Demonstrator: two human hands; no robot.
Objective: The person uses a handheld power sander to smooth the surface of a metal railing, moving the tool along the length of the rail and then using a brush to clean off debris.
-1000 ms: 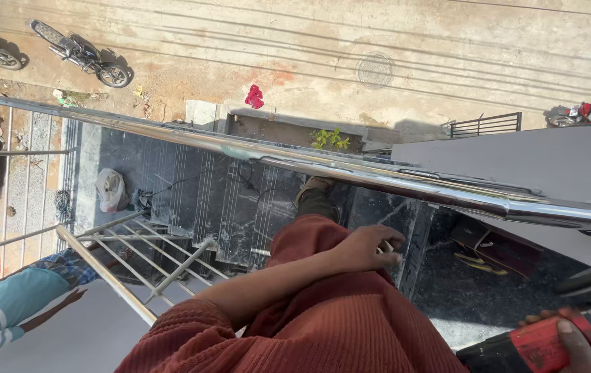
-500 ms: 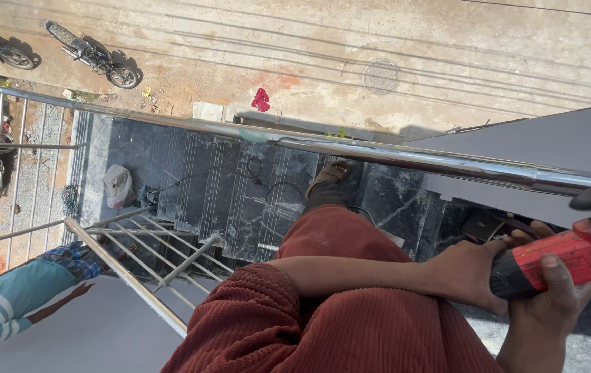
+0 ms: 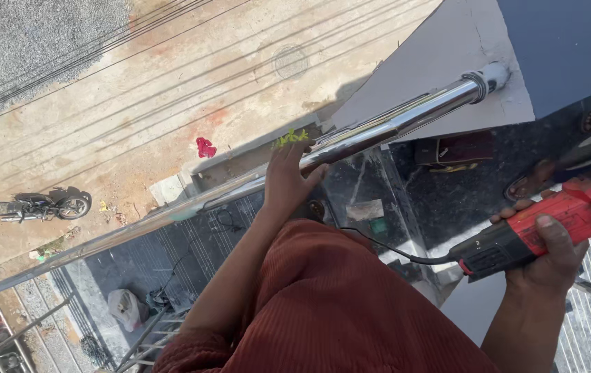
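A shiny steel handrail [image 3: 406, 121] runs diagonally across the head view, high above a street. My left hand [image 3: 287, 181], on an arm in a rust-red ribbed sleeve, reaches up and grips this rail from below near its middle. My right hand [image 3: 547, 252] at the right edge is closed around the red and black body of a power tool [image 3: 537, 231]. Its black cord [image 3: 385, 247] trails left over my knee. The tool's front end is cut off by the frame's right edge.
Far below lie a sandy road, a parked motorcycle [image 3: 33, 206], a red scrap [image 3: 205, 147] and a dark tiled floor with a white bag [image 3: 124, 307]. A steel grille [image 3: 150, 335] sits at the bottom left. A grey ledge [image 3: 447, 41] meets the rail's end cap.
The view swung so the rail now tilts up to the right. My left hand rose from my knee and took hold of the rail. My right hand kept the tool, now lower right.
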